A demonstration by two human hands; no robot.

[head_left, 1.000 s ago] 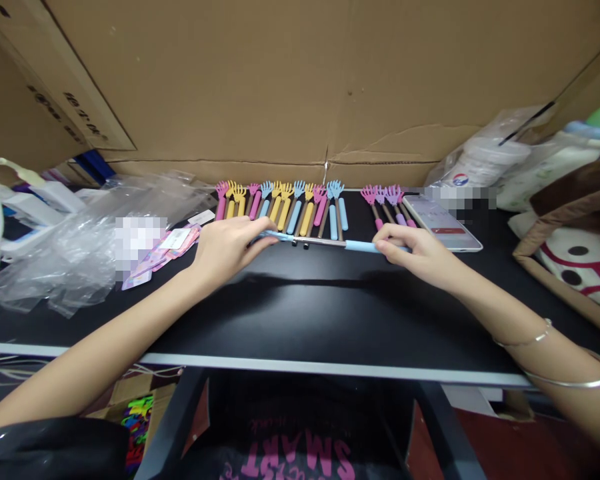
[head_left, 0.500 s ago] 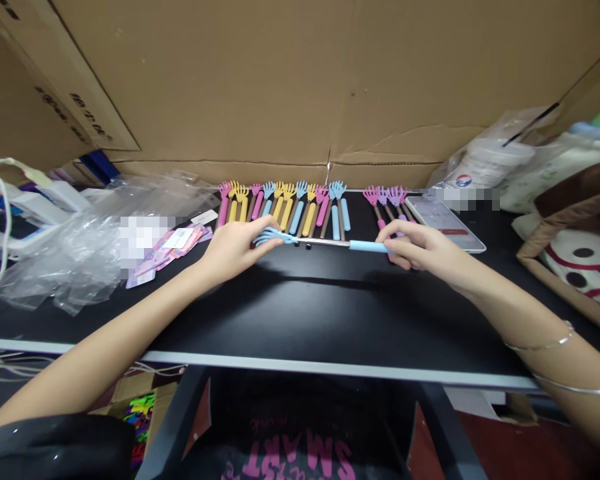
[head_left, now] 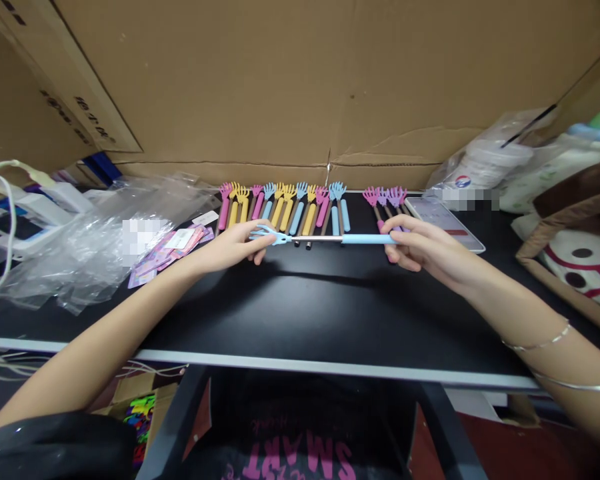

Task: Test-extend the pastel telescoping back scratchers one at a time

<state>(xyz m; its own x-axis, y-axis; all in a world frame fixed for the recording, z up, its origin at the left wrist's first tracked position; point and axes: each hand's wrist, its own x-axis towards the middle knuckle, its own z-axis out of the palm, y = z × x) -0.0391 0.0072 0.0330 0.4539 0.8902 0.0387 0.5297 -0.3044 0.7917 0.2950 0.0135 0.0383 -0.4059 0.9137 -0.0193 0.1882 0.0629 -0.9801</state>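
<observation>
A light blue back scratcher (head_left: 325, 239) with a metal rod is held level above the black table. My left hand (head_left: 235, 245) is closed around its claw-shaped head, fingers partly hiding the prongs. At the other end, my right hand (head_left: 420, 248) pinches the tip of the blue handle between thumb and fingers. Behind it lies a row of back scratchers in pink, yellow and blue (head_left: 310, 212), heads toward the cardboard. Several pink and purple back scratchers (head_left: 373, 197) lie apart on the right, partly covered by my right hand.
Clear plastic bags (head_left: 75, 247) and colourful printed cards (head_left: 167, 253) lie on the left. A tablet-like device (head_left: 450, 223) and a bagged cup (head_left: 493, 163) stand at the right. A cardboard wall (head_left: 280, 87) closes off the back. Below the table edge is an open box (head_left: 143, 420).
The back scratcher has turned about its length, so its head now shows more face-on. My left fingers have shifted on the head; my right hand has slid slightly along the handle's end.
</observation>
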